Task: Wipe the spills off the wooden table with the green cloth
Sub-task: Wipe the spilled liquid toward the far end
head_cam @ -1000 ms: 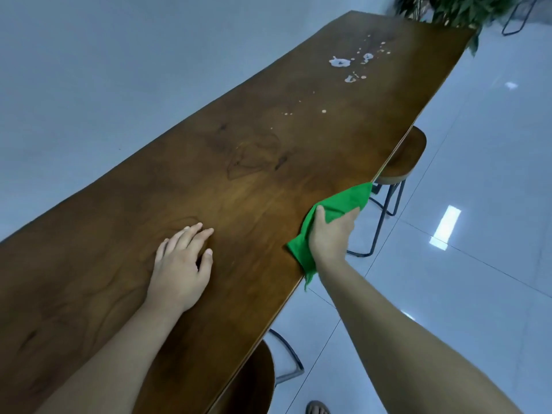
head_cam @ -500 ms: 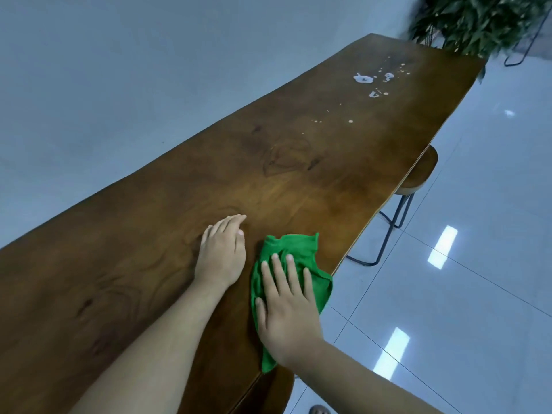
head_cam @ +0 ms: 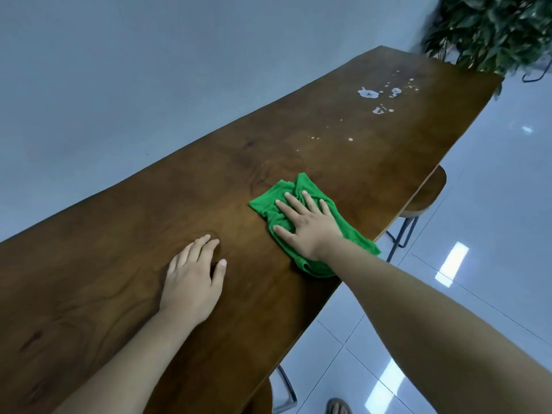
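Observation:
The green cloth (head_cam: 277, 201) lies crumpled flat on the long wooden table (head_cam: 119, 249), near its right edge. My right hand (head_cam: 304, 224) presses down on the cloth with straight, spread fingers. My left hand (head_cam: 192, 279) rests flat on the bare wood to the left of the cloth and nearer to me. White spills (head_cam: 369, 93) sit at the far end of the table, with smaller white drops (head_cam: 350, 139) between them and the cloth. The cloth is well short of the spills.
A round wooden stool (head_cam: 427, 195) on black metal legs stands under the table's right edge. A second stool (head_cam: 263, 395) is partly visible below the near edge. A leafy plant (head_cam: 490, 28) stands beyond the far end. Glossy white tiles cover the floor on the right.
My right hand has slid the cloth forward along the table toward the spills, away from my left hand. Earlier still, it gripped the cloth at the table's edge.

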